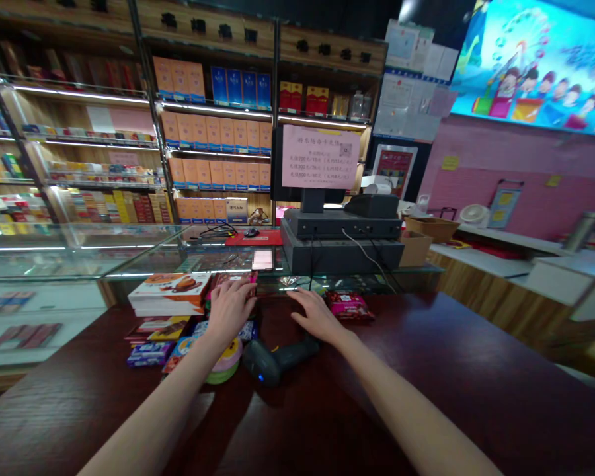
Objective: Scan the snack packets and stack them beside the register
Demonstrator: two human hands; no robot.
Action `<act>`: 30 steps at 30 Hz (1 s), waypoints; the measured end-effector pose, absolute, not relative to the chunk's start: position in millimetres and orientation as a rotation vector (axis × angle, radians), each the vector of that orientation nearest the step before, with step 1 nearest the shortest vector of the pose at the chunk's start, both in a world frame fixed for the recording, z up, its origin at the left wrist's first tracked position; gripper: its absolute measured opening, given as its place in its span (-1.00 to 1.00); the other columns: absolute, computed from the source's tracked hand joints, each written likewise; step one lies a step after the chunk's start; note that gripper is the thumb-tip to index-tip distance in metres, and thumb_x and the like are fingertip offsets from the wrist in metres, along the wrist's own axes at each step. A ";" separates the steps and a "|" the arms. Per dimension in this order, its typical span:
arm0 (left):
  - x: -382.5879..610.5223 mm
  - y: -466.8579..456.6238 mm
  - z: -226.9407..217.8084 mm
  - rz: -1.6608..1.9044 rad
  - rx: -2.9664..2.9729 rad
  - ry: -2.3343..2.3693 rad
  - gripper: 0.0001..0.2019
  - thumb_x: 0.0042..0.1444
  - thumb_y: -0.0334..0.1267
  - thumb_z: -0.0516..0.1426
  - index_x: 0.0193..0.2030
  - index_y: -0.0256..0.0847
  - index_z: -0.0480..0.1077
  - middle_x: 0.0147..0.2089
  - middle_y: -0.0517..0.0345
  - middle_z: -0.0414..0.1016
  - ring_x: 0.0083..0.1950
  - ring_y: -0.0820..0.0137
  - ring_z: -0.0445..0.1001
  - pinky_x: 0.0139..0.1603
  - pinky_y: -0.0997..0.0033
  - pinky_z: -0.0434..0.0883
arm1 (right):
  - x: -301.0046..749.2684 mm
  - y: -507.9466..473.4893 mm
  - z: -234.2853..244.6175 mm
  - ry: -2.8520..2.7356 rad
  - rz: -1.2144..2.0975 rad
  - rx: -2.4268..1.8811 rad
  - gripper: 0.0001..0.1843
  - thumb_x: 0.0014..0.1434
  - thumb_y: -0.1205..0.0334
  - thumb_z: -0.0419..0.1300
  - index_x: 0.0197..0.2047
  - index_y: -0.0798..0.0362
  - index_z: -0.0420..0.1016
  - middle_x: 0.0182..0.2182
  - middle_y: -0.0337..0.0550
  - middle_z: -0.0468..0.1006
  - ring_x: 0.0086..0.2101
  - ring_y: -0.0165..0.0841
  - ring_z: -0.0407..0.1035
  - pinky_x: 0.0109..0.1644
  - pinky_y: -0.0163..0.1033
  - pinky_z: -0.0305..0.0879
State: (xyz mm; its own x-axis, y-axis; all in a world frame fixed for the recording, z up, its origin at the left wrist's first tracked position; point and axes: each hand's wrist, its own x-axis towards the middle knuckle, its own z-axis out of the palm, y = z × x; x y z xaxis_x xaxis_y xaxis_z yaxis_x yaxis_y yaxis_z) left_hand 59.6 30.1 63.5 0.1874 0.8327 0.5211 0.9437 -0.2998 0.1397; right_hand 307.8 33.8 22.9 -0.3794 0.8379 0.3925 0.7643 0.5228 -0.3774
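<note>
My left hand (231, 311) lies over a pink-red snack packet (233, 281) at the far edge of the dark wooden counter (426, 370), and the fingers hide most of it. Just left of that hand stands a stack of boxed snacks (170, 294), with loose packets (163, 344) below it. My right hand (317, 316) rests flat on the counter, fingers spread, with a red snack bag (348, 305) just beyond its fingertips. A dark handheld barcode scanner (277, 357) lies on its side between my hands, close to the right hand.
Beyond the counter is a glass display case (129, 254) holding a lit phone (262, 259). A black cash register with monitor (342, 228) and a cardboard box (415, 248) stand on it. Shelves of boxed goods (213, 135) fill the wall behind.
</note>
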 end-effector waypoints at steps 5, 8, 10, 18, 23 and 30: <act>41.1 32.0 55.1 -0.813 -2.215 -1.680 -0.66 0.29 -0.15 0.08 0.16 0.12 0.45 0.27 0.18 0.47 0.30 0.14 0.30 0.28 0.04 0.19 | 293.3 38.6 22.0 -2.236 0.177 -1.262 -0.36 0.22 0.27 0.19 0.37 -0.07 0.29 0.30 -0.05 0.39 0.35 -0.08 0.13 0.41 0.24 -0.05; 31.7 31.2 49.9 -0.812 -2.197 -1.668 -0.67 0.30 -0.16 0.07 0.16 0.10 0.45 0.26 0.16 0.47 0.29 0.17 0.30 0.31 0.07 0.17 | 284.8 41.1 20.8 -2.245 0.185 -1.234 -0.36 0.22 0.26 0.19 0.37 -0.08 0.28 0.31 -0.05 0.38 0.35 -0.07 0.13 0.41 0.26 -0.03; 26.4 30.6 46.9 -0.814 -2.183 -1.665 -0.66 0.31 -0.16 0.06 0.18 0.09 0.44 0.26 0.16 0.47 0.28 0.17 0.31 0.30 0.08 0.18 | 279.2 42.1 20.8 -2.253 0.192 -1.218 -0.35 0.22 0.27 0.19 0.37 -0.08 0.28 0.31 -0.06 0.38 0.36 -0.08 0.12 0.41 0.24 -0.03; 8.3 31.2 36.8 -0.827 -2.137 -1.694 -0.66 0.31 -0.16 0.06 0.19 0.06 0.42 0.28 0.14 0.44 0.29 0.16 0.31 0.32 0.07 0.18 | 258.8 44.5 22.6 -2.260 0.227 -1.184 -0.34 0.21 0.29 0.19 0.37 -0.08 0.28 0.32 -0.07 0.37 0.36 -0.09 0.11 0.42 0.23 -0.04; 0.2 30.0 35.1 -0.818 -2.115 -1.744 -0.66 0.33 -0.15 0.04 0.19 0.04 0.42 0.28 0.13 0.45 0.29 0.15 0.30 0.31 0.07 0.19 | 248.6 46.5 22.8 -2.263 0.255 -1.183 -0.34 0.21 0.30 0.19 0.37 -0.06 0.28 0.32 -0.05 0.37 0.36 -0.08 0.11 0.42 0.25 -0.06; -6.7 27.9 30.3 -0.819 -2.061 -1.753 -0.65 0.34 -0.14 0.03 0.21 -0.04 0.41 0.29 0.09 0.43 0.26 0.12 0.33 0.24 0.03 0.25 | 235.2 50.3 24.7 -2.247 0.271 -1.150 -0.33 0.21 0.32 0.19 0.38 -0.09 0.27 0.33 -0.07 0.36 0.36 -0.11 0.12 0.42 0.23 -0.04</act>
State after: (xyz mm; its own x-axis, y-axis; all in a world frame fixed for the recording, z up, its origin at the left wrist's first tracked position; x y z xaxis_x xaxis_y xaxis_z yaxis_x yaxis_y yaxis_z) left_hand -6.7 27.9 30.3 0.0859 0.7923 0.6041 0.9717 -0.2006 0.1249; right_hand 235.2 50.3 24.7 -0.4492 0.7919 0.4138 0.6708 0.6048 -0.4293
